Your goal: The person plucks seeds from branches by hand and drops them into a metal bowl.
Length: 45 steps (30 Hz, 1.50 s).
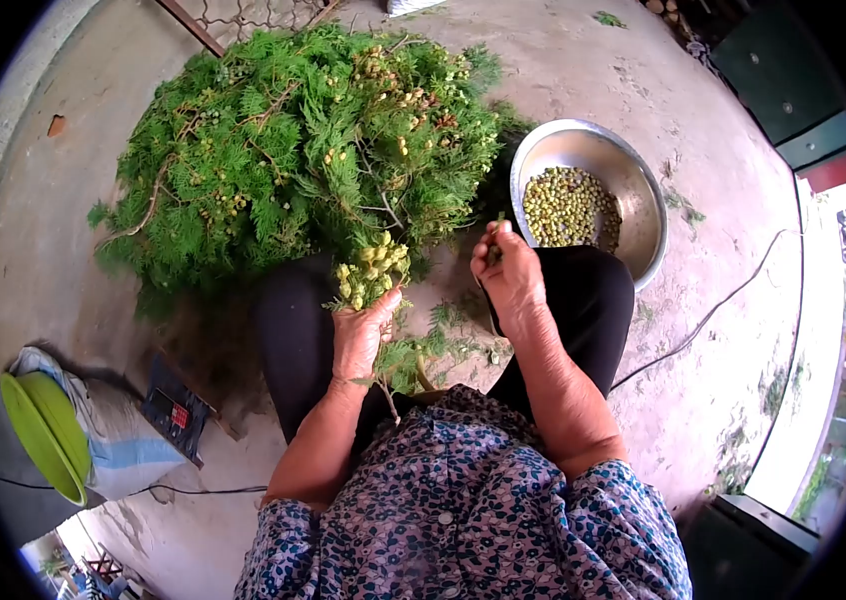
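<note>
My left hand (365,335) is closed around a sprig with pale green-yellow cones (373,270), held upright above my lap. My right hand (511,268) is closed, its fingertips pinched on a small green piece, near the left rim of a metal basin (651,215). Many small greenish round cones (568,205) lie in the basin. A large heap of green branches (293,160) with cones among the leaves spreads on the floor beyond my left hand.
At the lower left stand a lime-green basin (48,435) and a white-blue sack (128,440), beside a dark box (175,408). A thin cable (713,315) crosses the floor at the right. Dark green cabinets (778,75) are at the upper right.
</note>
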Motion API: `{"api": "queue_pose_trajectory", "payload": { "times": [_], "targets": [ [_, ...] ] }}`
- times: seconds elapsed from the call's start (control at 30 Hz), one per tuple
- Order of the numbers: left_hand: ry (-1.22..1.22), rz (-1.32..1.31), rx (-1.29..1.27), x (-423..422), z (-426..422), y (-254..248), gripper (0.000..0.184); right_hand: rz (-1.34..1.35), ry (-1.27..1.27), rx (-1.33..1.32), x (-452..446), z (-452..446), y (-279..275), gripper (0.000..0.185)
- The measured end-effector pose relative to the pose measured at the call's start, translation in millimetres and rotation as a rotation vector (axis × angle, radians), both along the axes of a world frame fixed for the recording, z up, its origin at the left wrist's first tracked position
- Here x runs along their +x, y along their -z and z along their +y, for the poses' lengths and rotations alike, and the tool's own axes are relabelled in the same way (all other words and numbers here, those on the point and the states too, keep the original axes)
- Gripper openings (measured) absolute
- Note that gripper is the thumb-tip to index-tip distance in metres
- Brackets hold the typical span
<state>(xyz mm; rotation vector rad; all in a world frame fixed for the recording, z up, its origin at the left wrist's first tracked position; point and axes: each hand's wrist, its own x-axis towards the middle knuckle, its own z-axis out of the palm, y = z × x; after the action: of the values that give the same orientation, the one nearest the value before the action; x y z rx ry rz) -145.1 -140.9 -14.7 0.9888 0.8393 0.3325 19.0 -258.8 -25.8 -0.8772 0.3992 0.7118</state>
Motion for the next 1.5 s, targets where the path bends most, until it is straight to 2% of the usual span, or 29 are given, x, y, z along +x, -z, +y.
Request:
{"api": "queue_pose_trajectory", "payload": {
  "times": [0.07,0.13,0.23,0.3,0.33,0.37,0.43,0.5,0.57,0.63,0.7,0.77,0.83,0.97,1.0,1.03,1.13,1.17,1.3,1.37,1.43,1.47,1.5],
  "targets": [
    [0.068,0.138,0.124,4,-2,1,0.019,-0.004,0.167,0.039,21,-8,-4,0.021],
    [0.078,0.095,0.116,4,-2,12,0.019,-0.028,0.351,0.124,52,-24,10,0.021],
    [0.113,0.043,0.042,4,-4,5,0.02,-0.038,0.704,0.175,81,-40,-7,0.053],
    [0.209,-0.019,0.142,4,-4,-3,0.024,-0.239,0.638,0.287,92,-54,0,0.075],
    [0.229,-0.022,0.174,4,-4,-2,0.025,-0.197,0.726,0.274,93,-55,-7,0.077],
    [0.227,-0.022,0.174,5,-4,-1,0.025,-0.119,0.806,0.303,100,-60,-2,0.074],
    [0.181,-0.086,0.164,6,-5,-4,0.023,-0.17,0.825,0.222,101,-62,0,0.062],
    [0.175,-0.048,0.19,6,-2,-4,0.021,-0.126,0.918,0.186,115,-69,19,0.041],
    [0.048,-0.105,-0.027,6,1,-2,0.016,-0.068,0.924,0.236,112,-68,7,0.035],
    [0.003,-0.096,-0.017,7,1,-3,0.017,-0.086,0.829,0.296,109,-68,7,0.03],
    [-0.018,-0.061,-0.027,4,3,2,0.017,-0.081,0.848,0.2,105,-64,3,0.027],
    [-0.036,-0.057,-0.03,5,3,2,0.017,-0.053,0.736,0.351,111,-68,13,0.018],
    [-0.043,-0.096,-0.083,5,2,-1,0.017,-0.119,0.64,0.271,102,-66,9,0.013],
    [-0.027,-0.124,-0.058,7,1,1,0.015,-0.323,0.181,0.262,58,-44,-12,0.014],
    [-0.009,-0.126,-0.038,8,1,1,0.015,-0.401,0.025,0.141,44,-37,-13,0.015],
    [0.008,-0.143,-0.018,9,0,0,0.015,-0.363,-0.044,0.009,24,-25,-20,0.012],
    [0.004,-0.149,-0.004,10,-2,1,0.013,-0.485,-0.466,-0.179,-22,-2,-21,0.011],
    [0.005,-0.099,0.004,10,-2,1,0.013,-0.473,-0.492,-0.166,-35,6,-20,0.008],
    [-0.035,-0.038,0.048,12,-6,1,0.011,-0.849,-0.542,-0.294,-57,25,-11,0.018],
    [-0.064,-0.053,0.057,12,-8,0,0.01,-0.852,-0.587,-0.321,-59,26,-17,0.018],
    [0.003,-0.001,0.097,9,-5,3,0.012,-1.091,-0.559,-0.426,-61,29,-3,0.017],
    [0.026,0.018,0.107,10,-4,0,0.011,-0.975,-0.523,-0.337,-65,29,-2,0.016],
    [0.025,0.019,0.107,9,-3,1,0.011,-0.975,-0.524,-0.336,-64,28,-3,0.016]
  ]
}}
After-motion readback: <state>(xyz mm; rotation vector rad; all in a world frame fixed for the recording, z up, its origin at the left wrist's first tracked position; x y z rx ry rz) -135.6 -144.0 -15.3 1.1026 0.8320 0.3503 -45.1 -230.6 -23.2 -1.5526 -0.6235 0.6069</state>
